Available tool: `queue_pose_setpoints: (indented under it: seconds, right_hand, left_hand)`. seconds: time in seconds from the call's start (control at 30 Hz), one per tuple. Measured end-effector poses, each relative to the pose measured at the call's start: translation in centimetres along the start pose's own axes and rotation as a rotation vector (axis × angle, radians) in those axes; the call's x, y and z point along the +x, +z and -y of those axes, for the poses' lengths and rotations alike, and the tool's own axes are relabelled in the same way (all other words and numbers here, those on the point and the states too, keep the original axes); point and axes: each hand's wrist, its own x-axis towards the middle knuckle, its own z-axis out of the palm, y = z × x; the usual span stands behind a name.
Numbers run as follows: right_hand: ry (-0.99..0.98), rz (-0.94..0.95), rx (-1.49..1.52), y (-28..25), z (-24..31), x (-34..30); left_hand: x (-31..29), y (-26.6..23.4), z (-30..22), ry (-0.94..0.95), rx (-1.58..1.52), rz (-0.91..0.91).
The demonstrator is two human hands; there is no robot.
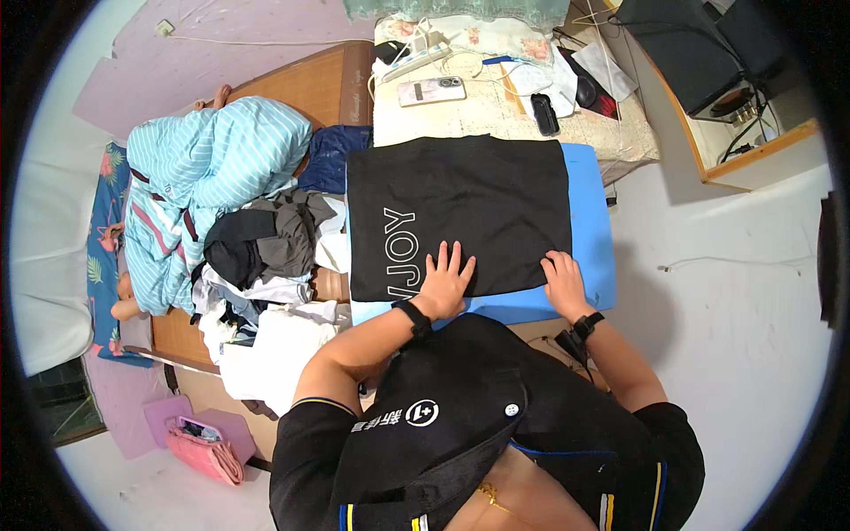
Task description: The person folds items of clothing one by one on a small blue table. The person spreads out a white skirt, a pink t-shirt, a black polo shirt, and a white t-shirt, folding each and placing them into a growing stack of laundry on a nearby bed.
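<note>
A black garment, which looks like a folded T-shirt with white outlined lettering, lies spread on a light blue table in front of me. My left hand rests flat on its near part, fingers spread, beside the lettering. At the near right corner my right hand touches the cloth with its fingertips, while the palm is over the blue tabletop. Its fingers look mostly straight and slightly apart. Each of my wrists carries a black band.
Left of the table is a heap of clothes. Beyond it a person lies partly under a light blue striped quilt. The bed behind the table holds a phone, a power strip and a black case. A pink bin stands lower left.
</note>
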Motion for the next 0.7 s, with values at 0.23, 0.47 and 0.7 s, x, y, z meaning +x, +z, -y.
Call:
queue_pose_setpoints:
  seconds: [0.23, 0.47, 0.7]
  right_hand:
    - [0.087, -0.040, -0.016, -1.3, 0.3, 2.2]
    - [0.075, -0.148, -0.015, -3.9, 1.9, 1.8]
    - [-0.095, -0.109, 0.118, -5.0, 6.0, 0.1]
  left_hand:
    - [-1.3, 0.7, -0.9, -0.056, -0.007, -0.040]
    - [0.7, -1.5, 2.1, -0.133, -0.197, -0.125]
    - [3.3, -10.5, 3.5, -0.346, -1.122, -0.168]
